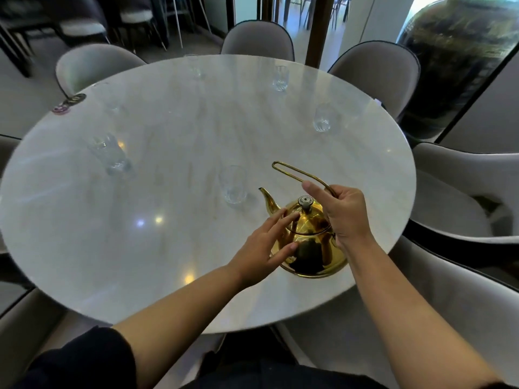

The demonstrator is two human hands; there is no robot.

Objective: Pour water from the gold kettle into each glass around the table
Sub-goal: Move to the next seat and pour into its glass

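Observation:
The gold kettle [310, 249] stands on the round white marble table [174, 153] near its front right edge, spout pointing left and away. My right hand [341, 213] grips the kettle's thin wire handle [292, 171], which sticks up and to the left. My left hand [265, 249] lies with straight fingers against the kettle's left side. A clear glass [233, 184] stands just beyond the spout. Other glasses stand at the left [111, 153], right [323, 118], far right [280, 77] and far middle [195, 66].
Grey upholstered chairs ring the table, among them one at the far side [257, 37] and one at the right [460, 203]. Two small round coasters [70, 103] lie at the table's far left edge. A dark glass partition [455, 66] stands at the right.

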